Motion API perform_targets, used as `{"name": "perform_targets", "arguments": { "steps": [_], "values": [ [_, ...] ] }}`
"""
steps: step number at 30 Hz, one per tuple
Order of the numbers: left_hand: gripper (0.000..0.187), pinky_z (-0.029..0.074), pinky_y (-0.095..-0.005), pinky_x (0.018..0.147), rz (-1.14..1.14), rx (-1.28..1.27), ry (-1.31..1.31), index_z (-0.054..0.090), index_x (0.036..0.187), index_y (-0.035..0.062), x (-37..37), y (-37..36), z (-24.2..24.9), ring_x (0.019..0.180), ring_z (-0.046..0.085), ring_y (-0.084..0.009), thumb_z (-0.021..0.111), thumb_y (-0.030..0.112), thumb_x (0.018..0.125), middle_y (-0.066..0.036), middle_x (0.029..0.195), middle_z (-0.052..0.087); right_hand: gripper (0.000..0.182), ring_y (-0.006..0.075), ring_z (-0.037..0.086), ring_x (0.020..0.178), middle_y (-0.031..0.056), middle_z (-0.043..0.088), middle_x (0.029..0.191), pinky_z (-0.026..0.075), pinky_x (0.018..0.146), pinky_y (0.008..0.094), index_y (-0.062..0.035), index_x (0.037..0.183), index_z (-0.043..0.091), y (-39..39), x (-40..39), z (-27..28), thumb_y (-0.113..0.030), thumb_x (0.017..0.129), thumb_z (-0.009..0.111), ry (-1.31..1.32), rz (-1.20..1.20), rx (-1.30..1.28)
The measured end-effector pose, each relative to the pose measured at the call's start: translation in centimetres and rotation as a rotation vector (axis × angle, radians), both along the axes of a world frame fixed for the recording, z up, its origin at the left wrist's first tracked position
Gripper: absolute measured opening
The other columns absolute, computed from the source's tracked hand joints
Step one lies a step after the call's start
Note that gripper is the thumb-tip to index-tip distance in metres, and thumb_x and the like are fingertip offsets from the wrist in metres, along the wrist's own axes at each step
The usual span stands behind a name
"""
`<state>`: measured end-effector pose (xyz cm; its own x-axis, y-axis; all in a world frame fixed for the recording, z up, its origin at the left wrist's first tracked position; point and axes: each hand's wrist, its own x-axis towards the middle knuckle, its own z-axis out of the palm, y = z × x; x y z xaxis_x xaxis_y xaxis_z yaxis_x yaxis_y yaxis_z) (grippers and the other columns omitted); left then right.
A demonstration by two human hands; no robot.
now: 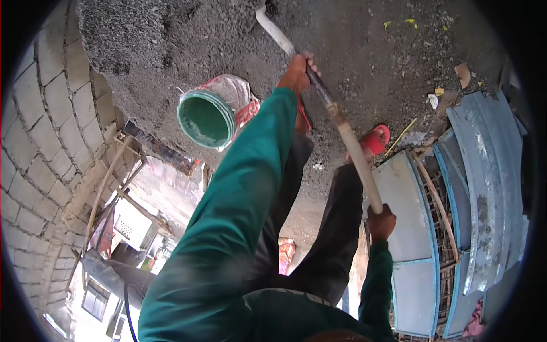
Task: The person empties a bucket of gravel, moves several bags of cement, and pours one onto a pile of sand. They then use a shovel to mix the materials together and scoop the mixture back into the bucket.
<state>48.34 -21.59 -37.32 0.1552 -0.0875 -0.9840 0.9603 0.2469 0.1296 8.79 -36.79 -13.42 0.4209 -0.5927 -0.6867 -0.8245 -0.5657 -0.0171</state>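
The long-handled tool lies within closed fingers. The left hand grips it beside the pale bent neck, the right hand at the opposite end (a green bucket is near).

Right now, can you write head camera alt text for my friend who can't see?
A person's left hand and right hand grip a long-handled tool, the right at its near end. At left, an open green bucket is on gritty ground.

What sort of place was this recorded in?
Probably a small building site, seemingly outdoors: a mortared block wall, loose grey gravel on the ground, and a long-handled tool in use suggest it.
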Motion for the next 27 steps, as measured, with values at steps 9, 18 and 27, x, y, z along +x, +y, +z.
{"name": "perform_targets", "arguments": {
  "steps": [9,18,27],
  "values": [
    [0.008,0.046,-0.0423,0.053,-0.053,0.100,-0.075,0.051,0.082,0.0095,2.2,3.7,1.7,0.052,0.048,-0.0204,0.054,0.014,0.088,-0.003,0.061,0.045,0.032,0.0381,0.064,0.061,0.0187,0.062,0.062,0.052,0.057,0.0460,-0.0036,0.070,0.063,4.2,1.1,1.0,-0.033,0.069,0.074,-0.132,-0.059,0.129],
    [0.018,0.047,-0.0417,0.056,0.072,0.014,-0.148,0.048,0.072,0.0132,-3.0,5.0,9.0,0.051,0.048,-0.0199,0.054,0.018,0.089,-0.001,0.058,0.044,0.031,0.0390,0.064,0.063,0.0195,0.062,0.062,0.051,0.057,0.0461,-0.0034,0.068,0.062,0.9,-3.1,3.2,-0.031,0.070,0.076,-0.111,0.017,0.127],
    [0.010,0.043,-0.0390,0.059,0.341,0.163,-0.176,0.048,0.085,0.0129,-10.2,10.8,23.1,0.057,0.048,-0.0188,0.049,0.021,0.091,0.001,0.062,0.045,0.033,0.0390,0.061,0.058,0.0179,0.061,0.061,0.050,0.055,0.0440,-0.0054,0.066,0.058,-6.7,-4.2,7.6,-0.027,0.063,0.082,-0.207,0.172,0.317]
  ]
}}
